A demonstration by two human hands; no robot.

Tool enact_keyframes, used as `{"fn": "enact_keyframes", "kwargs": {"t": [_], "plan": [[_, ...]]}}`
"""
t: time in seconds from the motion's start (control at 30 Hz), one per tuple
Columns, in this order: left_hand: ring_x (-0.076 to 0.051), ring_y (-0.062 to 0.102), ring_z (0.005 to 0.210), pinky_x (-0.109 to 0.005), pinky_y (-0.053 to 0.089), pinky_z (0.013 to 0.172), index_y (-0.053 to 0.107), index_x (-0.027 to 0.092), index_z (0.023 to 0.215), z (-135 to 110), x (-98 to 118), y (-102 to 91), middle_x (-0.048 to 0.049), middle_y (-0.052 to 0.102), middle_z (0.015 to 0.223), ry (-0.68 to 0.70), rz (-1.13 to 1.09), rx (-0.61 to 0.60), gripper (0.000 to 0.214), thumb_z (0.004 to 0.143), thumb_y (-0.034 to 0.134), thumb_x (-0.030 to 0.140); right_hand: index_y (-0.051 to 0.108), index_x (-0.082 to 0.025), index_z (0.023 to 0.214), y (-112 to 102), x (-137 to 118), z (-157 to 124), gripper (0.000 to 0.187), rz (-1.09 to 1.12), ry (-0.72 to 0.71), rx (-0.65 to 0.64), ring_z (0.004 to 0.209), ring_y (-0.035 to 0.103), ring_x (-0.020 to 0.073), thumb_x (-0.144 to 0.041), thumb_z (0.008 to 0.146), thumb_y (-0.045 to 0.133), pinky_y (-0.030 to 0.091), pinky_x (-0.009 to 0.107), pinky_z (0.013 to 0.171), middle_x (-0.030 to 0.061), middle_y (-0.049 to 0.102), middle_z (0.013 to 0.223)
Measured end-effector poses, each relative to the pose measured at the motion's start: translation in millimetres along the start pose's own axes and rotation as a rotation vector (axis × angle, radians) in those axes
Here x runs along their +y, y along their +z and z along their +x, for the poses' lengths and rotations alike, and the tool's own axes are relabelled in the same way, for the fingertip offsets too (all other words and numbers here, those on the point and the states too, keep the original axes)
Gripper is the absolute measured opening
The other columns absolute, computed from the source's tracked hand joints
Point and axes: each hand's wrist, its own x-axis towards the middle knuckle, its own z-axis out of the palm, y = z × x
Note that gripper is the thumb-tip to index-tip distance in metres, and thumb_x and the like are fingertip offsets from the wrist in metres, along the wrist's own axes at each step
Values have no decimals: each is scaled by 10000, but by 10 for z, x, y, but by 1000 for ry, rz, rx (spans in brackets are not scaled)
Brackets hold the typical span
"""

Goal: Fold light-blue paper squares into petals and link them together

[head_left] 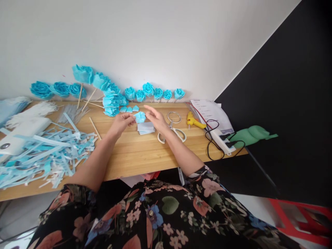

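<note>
My left hand (122,123) is closed in a pinch on the left edge of a light blue paper petal (140,117). My right hand (156,119) is at the petal's right edge, its index finger stretched out and apart from the thumb; whether it touches the paper I cannot tell. Just below lies a stack of pale paper pieces (146,128). Several small folded blue pieces (129,109) rest behind the petal. White-handled scissors (179,134) lie partly under my right wrist, near a metal ring (174,117).
Blue paper roses (148,89) line the wall, some on wooden sticks (89,99). Paper strips (52,152) cover the table's left side, beside a white packet (26,135). At right are a yellow glue gun (195,120), a corded power strip (220,141), printed paper (211,112) and a green bag (250,136).
</note>
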Motion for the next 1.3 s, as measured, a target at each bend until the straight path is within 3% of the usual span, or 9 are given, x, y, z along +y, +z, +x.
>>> {"fn": "enact_keyframes", "kwargs": {"t": [0.27,0.4,0.53,0.73,0.83,0.97,1.03,1.13,1.3], "plan": [[-140,480,478,-267,361,499,648,191,594,40,-49,-188,-4,554,498,-194,280,37,231,673,653,409,606,-196,1322,-216,-5,409,405,-325,-25,24,1049,667,168,-334,950,523,508,332,971,80,725,1197],[-177,530,477,-283,351,506,618,213,528,37,-59,-334,-21,576,475,-232,547,-3,237,700,657,371,683,-173,1214,-135,99,581,331,-752,-6,-83,1093,664,203,-178,920,531,483,338,982,88,732,1187],[-200,533,480,-296,316,520,585,227,479,55,-86,-419,-37,581,448,-244,713,-4,319,745,643,395,692,-205,1209,65,173,687,311,-1069,-74,-185,1165,621,260,-245,930,560,473,362,972,102,695,1265],[-213,547,630,-291,272,580,633,229,677,80,-158,-429,-45,655,646,-79,785,279,192,791,597,380,731,-146,979,221,185,800,237,-1112,-1,-131,1127,626,274,-204,950,503,470,346,916,167,714,1176],[-220,599,746,-285,332,634,674,219,810,87,-139,-378,-56,708,794,14,619,359,191,808,585,388,708,-173,954,187,101,733,219,-937,64,-63,963,670,203,-251,956,503,504,291,806,98,747,1034],[-160,552,628,-265,382,588,673,191,829,82,-63,-247,-27,671,730,-26,265,309,296,792,618,479,657,-191,937,146,-83,468,176,59,288,-33,750,643,102,-353,890,608,522,214,641,29,731,951],[-136,529,572,-253,381,529,671,182,843,61,-23,-171,-23,658,724,-76,78,209,374,759,661,547,661,-195,910,155,-160,313,230,318,347,-72,700,622,86,-372,783,734,512,191,590,8,717,883],[-124,565,587,-237,403,518,664,168,795,20,15,-80,-32,657,723,-110,-158,52,446,691,749,594,681,-193,889,192,-201,134,291,441,392,-84,679,616,80,-372,698,808,511,178,570,-1,710,835],[-130,590,589,-248,420,540,641,166,729,2,15,-41,-37,664,665,-125,-335,23,423,620,828,530,714,-177,845,162,-119,15,258,326,349,-124,754,634,103,-364,692,804,522,190,615,25,727,864]]}}
